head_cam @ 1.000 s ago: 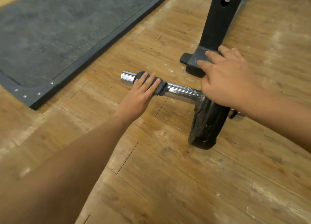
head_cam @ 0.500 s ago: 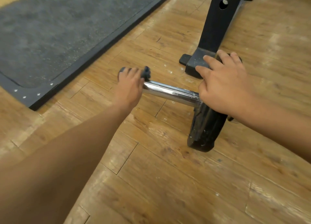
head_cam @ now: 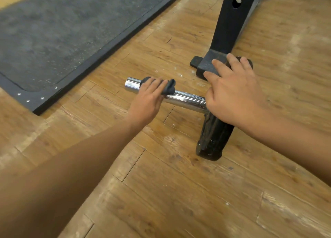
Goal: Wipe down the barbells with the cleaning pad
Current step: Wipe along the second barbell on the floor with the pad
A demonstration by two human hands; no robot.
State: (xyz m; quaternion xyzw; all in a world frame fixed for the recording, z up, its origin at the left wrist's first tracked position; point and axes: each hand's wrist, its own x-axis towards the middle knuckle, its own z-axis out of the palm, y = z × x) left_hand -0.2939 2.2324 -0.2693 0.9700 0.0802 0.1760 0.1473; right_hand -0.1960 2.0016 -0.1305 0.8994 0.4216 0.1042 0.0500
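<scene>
Head view, I log: left hand (head_cam: 148,101) gripping cleaning pad (head_cam: 169,89) around barbell (head_cam: 186,100) sleeve; right hand (head_cam: 232,98) flat, fingers spread, on weight plate (head_cam: 213,139).

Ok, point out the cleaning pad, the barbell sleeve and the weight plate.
cleaning pad (head_cam: 169,89): head view, bunched end.
barbell sleeve (head_cam: 186,100): head view, bare chrome middle.
weight plate (head_cam: 211,141): head view, lower black rim.

Worn light-brown wooden plank floor (head_cam: 161,193), dark grey speckled rubber mat (head_cam: 53,32) with black screwed border, far left corner, black metal rack post (head_cam: 231,19) with bolt hole, far edge.
</scene>
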